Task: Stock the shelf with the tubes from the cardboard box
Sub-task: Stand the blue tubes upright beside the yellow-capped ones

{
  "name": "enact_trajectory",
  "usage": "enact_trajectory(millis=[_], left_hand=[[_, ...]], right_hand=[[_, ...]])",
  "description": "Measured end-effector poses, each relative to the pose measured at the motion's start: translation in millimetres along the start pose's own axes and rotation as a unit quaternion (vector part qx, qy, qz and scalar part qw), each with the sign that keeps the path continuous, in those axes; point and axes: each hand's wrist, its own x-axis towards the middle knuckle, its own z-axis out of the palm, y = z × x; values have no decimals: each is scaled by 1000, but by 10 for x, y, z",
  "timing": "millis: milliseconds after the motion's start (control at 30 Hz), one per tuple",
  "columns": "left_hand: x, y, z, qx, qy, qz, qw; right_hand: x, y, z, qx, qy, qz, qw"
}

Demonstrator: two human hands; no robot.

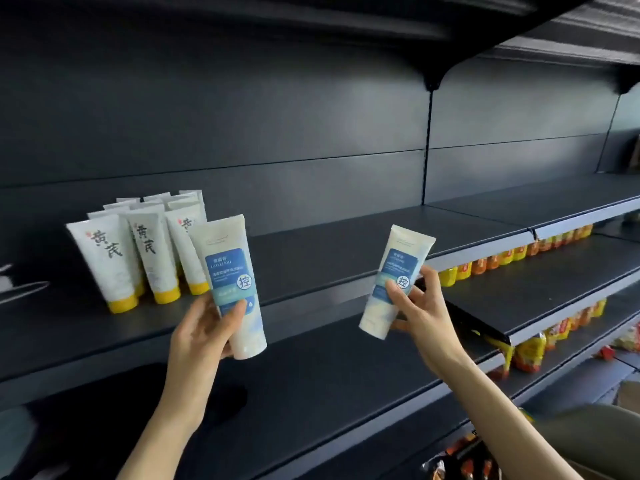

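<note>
My left hand [204, 330] grips a white tube with a blue label [230, 271], held cap down in front of the dark shelf [346, 251]. My right hand [420, 306] holds a second, matching tube [394, 282], also cap down and tilted a little to the right. Both tubes hover in front of the shelf's front edge, not touching it. On the shelf to the left stand several white tubes with yellow caps [138, 247], packed in rows. The cardboard box is not in view.
The shelf board runs bare to the right of the yellow-capped tubes. A lower shelf [346, 368] lies below my hands. Lower shelves at right carry rows of yellow and orange packets [502, 258]. An upper shelf [450, 26] overhangs.
</note>
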Motion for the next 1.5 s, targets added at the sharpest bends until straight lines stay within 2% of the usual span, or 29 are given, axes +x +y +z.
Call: enact_trajectory(millis=[167,600,900,1100,1500], left_hand=[[74,215,-309,26,22,35,999],[366,343,-549,62,103,76,990],[632,377,-409,103,157,98,977],[719,335,-352,141,184,112,966],[932,251,-299,153,186,130,962]], right_hand=[[198,-23,482,18,-9,-10,1000],[1147,190,1320,-6,-132,-30,991],[2297,608,1847,-119,-236,-30,964],[2804,892,2260,-192,-243,-32,950],[3245,1363,2551,-221,-217,-8,951]])
